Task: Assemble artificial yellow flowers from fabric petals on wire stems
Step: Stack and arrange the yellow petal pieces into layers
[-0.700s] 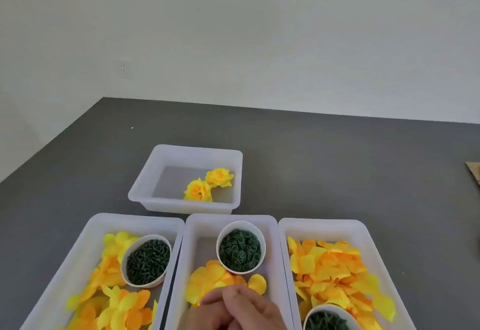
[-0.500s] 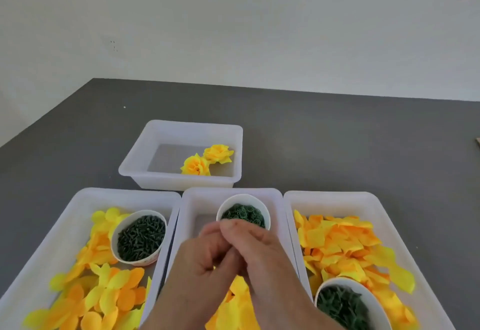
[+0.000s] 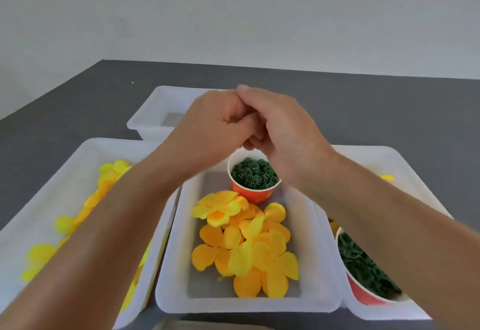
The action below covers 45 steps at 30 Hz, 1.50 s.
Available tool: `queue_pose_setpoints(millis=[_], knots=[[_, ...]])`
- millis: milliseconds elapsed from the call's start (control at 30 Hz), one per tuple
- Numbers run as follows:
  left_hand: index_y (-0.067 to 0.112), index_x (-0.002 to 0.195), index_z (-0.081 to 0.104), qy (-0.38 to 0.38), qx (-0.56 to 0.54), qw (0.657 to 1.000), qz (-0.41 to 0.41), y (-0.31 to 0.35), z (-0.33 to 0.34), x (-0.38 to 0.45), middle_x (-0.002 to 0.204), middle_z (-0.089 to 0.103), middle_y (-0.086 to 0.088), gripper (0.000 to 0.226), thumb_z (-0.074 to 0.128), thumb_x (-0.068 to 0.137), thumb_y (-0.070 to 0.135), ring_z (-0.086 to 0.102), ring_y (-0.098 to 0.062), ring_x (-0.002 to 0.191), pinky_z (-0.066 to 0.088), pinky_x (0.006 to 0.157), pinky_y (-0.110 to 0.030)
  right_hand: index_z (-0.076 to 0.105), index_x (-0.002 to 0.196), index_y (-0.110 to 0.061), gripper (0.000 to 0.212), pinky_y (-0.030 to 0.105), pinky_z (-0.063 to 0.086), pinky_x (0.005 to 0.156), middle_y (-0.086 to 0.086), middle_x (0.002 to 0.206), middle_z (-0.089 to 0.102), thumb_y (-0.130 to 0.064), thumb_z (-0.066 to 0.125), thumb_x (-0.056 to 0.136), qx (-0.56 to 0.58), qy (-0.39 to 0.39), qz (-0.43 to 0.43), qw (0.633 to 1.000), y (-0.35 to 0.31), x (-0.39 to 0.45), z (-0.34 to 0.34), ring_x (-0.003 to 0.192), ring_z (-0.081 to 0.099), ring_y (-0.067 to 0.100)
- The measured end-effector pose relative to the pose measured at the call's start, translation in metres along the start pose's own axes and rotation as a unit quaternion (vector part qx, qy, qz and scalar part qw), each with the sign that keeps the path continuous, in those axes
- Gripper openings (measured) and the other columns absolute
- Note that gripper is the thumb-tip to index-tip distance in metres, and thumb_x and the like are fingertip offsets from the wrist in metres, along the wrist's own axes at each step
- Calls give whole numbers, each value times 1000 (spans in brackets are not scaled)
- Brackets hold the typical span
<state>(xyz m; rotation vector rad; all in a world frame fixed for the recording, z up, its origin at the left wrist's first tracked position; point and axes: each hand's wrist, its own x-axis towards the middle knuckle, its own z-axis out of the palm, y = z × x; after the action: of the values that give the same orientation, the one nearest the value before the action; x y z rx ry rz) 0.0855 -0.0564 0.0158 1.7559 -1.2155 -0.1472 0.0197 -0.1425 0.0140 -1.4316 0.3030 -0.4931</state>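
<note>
My left hand (image 3: pixel 213 124) and my right hand (image 3: pixel 280 127) meet fingertip to fingertip above the far end of the middle tray (image 3: pixel 246 303). Both have curled fingers pressed together, and whatever lies between them is hidden. Just below them stands an orange paper cup (image 3: pixel 255 194) filled with small green round pieces (image 3: pixel 253 174). Yellow and orange fabric petals (image 3: pixel 246 241) lie heaped in the near half of the middle tray.
A left tray (image 3: pixel 78 163) holds more yellow petals (image 3: pixel 114 171), partly under my left forearm. The right tray (image 3: pixel 384 153) holds a cup of green pieces (image 3: pixel 363 264). A smaller far tray (image 3: pixel 161 111) sits behind my hands on the dark grey table (image 3: pixel 65 111).
Both hands have moved up and away from me, from over the petals to above the green-piece cup. The view has tilted down and closer, and my hands now hide the finished flowers in the far tray.
</note>
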Motion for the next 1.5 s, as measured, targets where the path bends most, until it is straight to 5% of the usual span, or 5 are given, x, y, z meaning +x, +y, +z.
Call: queue_pose_setpoints(millis=[300,500,700,1133,1500], knots=[[11,97,70,-27,176,983,36,32,-27,-30,84,70,-4,18,56,89,18,65,-17,82,50,82,-35,65,81,3,25,37,48,76,20,80,64,-17,51,87,-122,15,-57,991,-23,-40,8,71,56,23],[1,79,66,32,275,960,42,40,-38,-72,63,56,-4,23,57,89,20,47,-15,60,33,54,-14,70,89,-11,14,35,50,86,-1,90,72,-21,60,84,-146,68,-32,987,-16,-78,7,86,64,12],[3,78,65,72,313,946,39,54,-50,-116,63,54,5,22,57,90,19,45,-5,57,33,52,-7,70,88,-9,12,32,50,79,6,92,72,-15,60,85,-127,94,-38,987,-12,-122,3,83,62,14],[-5,77,64,119,298,947,-31,37,-26,-152,81,68,-15,27,54,89,17,64,-28,80,50,76,-38,71,90,-5,15,25,49,69,7,88,73,-15,62,85,-91,88,-22,992,20,-173,13,80,63,14],[3,79,69,112,303,945,-43,-9,-73,-142,72,66,-4,18,58,87,15,64,-22,78,48,72,-28,70,77,-16,14,29,52,77,-3,76,72,-14,62,88,-151,80,-47,984,24,-126,-4,75,65,10]])
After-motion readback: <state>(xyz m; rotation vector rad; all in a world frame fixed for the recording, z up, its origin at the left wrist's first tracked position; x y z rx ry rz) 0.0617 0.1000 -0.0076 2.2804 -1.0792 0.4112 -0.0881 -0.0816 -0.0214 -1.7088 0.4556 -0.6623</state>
